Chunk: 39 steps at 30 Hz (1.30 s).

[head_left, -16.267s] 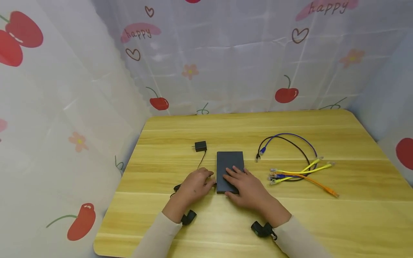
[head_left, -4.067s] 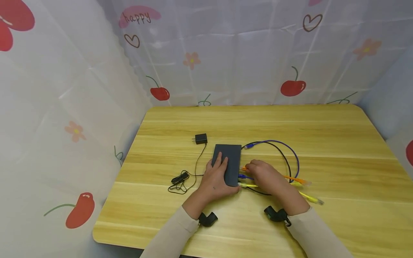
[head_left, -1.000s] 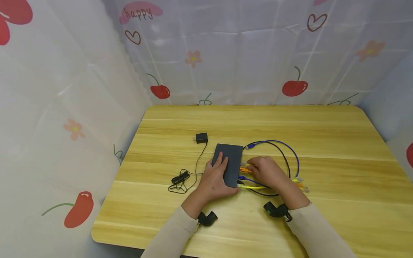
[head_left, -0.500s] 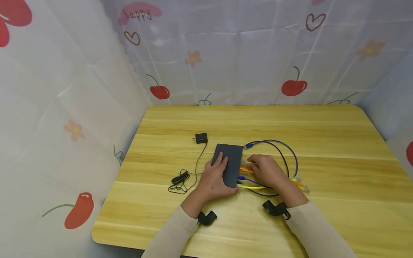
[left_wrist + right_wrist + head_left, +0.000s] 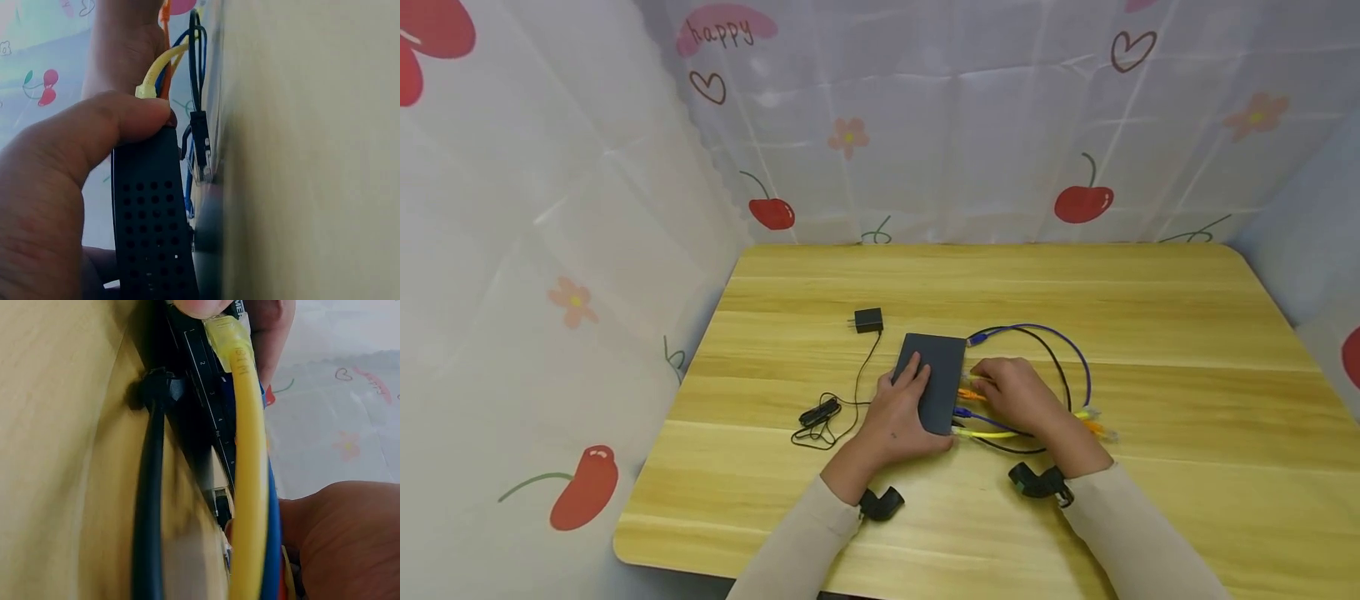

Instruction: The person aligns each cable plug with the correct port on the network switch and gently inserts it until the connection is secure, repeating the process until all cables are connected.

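My left hand [image 5: 895,421] grips the black network switch [image 5: 942,354], with its fingers over the top and its thumb at the near end. The left wrist view shows the thumb on the switch's perforated end [image 5: 150,212]. My right hand [image 5: 1018,396] pinches a yellow network cable [image 5: 972,377] by its clear plug, close to the switch's right-hand port side. Along that side, nearer me, sit an orange plug [image 5: 972,395], a blue plug [image 5: 964,412] and another yellow cable [image 5: 992,434]. A black cable's plug [image 5: 200,144] hangs low beside the switch, outside the ports.
A black power adapter [image 5: 868,320] lies behind and left of the switch, its thin cord running to a bundle [image 5: 820,414] and on to the switch. A blue cable [image 5: 1060,335] arcs behind my right hand. Several free cable ends [image 5: 1097,425] lie beyond my right wrist.
Earlier the cables lay apart at right; later my right hand held the orange plug at the switch. It now pinches a yellow one, nudged slightly closer over the last second. The left hand stays.
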Available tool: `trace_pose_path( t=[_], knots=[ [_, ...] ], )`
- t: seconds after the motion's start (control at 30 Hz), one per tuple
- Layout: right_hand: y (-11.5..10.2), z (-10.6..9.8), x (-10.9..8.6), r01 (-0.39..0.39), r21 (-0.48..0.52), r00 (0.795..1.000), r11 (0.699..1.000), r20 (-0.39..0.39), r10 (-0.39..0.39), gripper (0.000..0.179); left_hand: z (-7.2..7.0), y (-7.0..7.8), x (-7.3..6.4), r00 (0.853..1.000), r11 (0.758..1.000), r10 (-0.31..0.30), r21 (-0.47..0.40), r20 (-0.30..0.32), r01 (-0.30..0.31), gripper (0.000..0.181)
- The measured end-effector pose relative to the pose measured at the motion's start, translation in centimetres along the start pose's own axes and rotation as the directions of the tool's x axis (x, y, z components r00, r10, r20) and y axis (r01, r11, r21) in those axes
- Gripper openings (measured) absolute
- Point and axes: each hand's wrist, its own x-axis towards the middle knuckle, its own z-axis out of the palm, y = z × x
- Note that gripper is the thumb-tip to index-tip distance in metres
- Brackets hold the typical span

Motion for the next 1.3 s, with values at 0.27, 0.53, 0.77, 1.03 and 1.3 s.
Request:
trace_pose_path(
  t=[0.27,0.53,0.77,1.03,1.3],
  knots=[
    [-0.3,0.1,0.5,0.005,-0.004,0.999,1.0,0.034,-0.005,0.013,-0.2,-0.3,0.0,0.999,0.999,0.036,0.005,-0.004,-0.036,0.11],
    [-1.4,0.0,-1.0,0.203,-0.148,0.943,0.968,-0.237,-0.234,0.02,-0.1,-0.8,-0.3,1.0,0.997,0.009,-0.071,-0.017,-0.01,0.111],
    [-3.1,0.3,-4.5,0.56,-0.242,0.7,0.792,-0.374,-0.609,0.03,-0.4,-0.7,0.0,0.999,0.991,0.004,-0.134,-0.033,-0.008,0.112],
    [-3.2,1.6,-7.2,0.488,-0.282,0.804,0.826,-0.222,-0.551,0.036,-0.5,-0.8,0.2,0.999,0.99,-0.006,-0.14,-0.035,0.001,0.114],
    [-2.8,2.9,-7.8,0.308,-0.343,0.928,0.887,-0.097,-0.36,0.036,-0.5,-1.0,0.1,0.998,0.984,-0.02,-0.18,-0.059,0.009,0.113]
  ],
)
